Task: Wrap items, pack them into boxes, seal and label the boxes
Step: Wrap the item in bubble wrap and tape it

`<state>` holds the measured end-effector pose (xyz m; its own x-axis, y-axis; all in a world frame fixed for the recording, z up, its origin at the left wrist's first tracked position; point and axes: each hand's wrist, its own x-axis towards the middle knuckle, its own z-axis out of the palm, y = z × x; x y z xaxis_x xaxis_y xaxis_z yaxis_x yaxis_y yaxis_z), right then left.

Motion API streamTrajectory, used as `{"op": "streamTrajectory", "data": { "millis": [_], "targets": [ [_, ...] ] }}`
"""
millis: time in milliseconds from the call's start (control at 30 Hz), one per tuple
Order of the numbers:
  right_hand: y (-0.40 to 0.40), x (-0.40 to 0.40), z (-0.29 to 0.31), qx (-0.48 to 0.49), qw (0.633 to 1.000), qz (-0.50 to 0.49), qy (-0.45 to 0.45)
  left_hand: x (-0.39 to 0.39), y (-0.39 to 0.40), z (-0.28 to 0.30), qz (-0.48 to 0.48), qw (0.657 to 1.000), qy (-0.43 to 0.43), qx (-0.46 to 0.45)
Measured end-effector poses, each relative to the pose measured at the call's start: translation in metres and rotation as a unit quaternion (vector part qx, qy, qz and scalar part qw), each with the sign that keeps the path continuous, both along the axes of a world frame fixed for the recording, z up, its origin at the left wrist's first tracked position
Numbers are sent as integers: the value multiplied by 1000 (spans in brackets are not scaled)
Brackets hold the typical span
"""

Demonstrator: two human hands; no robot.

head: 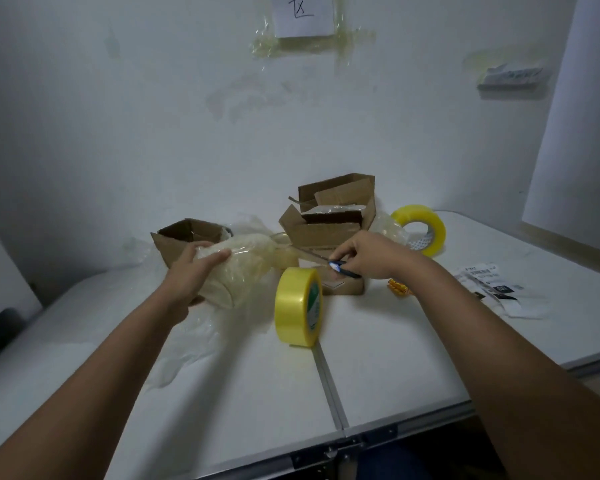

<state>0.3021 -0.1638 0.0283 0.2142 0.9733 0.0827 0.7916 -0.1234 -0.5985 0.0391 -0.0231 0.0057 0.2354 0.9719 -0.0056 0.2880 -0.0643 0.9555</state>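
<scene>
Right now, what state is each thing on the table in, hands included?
Wrapped bundle: covered in bubble wrap, lying on its side, held.
Left hand: grip round the bundle's near end.
Right hand: pinching blue-handled scissors.
Left box: open.
Back box: flaps open, plastic-wrapped contents inside.
Near tape roll: standing on edge.
Far tape roll: on edge, tilted.
Labels: lying flat.

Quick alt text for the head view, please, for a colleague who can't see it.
A person's left hand holds a plastic-wrapped bundle on a white table while the right hand grips blue-handled scissors. Two yellow tape rolls and open cardboard boxes sit nearby.
</scene>
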Motion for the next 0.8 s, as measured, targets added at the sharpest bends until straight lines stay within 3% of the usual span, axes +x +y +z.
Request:
{"op": "streamTrajectory", "data": {
  "millis": [200, 267, 333, 433, 500, 667, 733, 800],
  "targets": [
    [4, -9, -9, 20, 999, -32, 17, -9, -17, -34, -86, 977, 158, -119],
    [5, -11, -11, 19, 999, -37, 24, -10, -9, -37, -99, 966, 234, -53],
    [6, -12, -13, 26, 998, -47, 41, -10, 4, -38, -99, 924, 353, 109],
    [6, -13, -12, 33, 996, -60, 56, -1, 5, -43, -150, 862, 369, 314],
    [7, -13, -12, 37, 996, -61, 60, 6, -3, -49, -156, 825, 414, 353],
    [4, -14, -12, 34, 996, -54, 58, 7, -17, -65, -144, 744, 580, 301],
    [1, -15, -11, 35, 996, -49, 60, 11, -18, -56, -145, 763, 567, 274],
    [-1, -16, -10, 38, 996, -43, 66, 21, -21, -41, -128, 833, 445, 304]
  ]
}}
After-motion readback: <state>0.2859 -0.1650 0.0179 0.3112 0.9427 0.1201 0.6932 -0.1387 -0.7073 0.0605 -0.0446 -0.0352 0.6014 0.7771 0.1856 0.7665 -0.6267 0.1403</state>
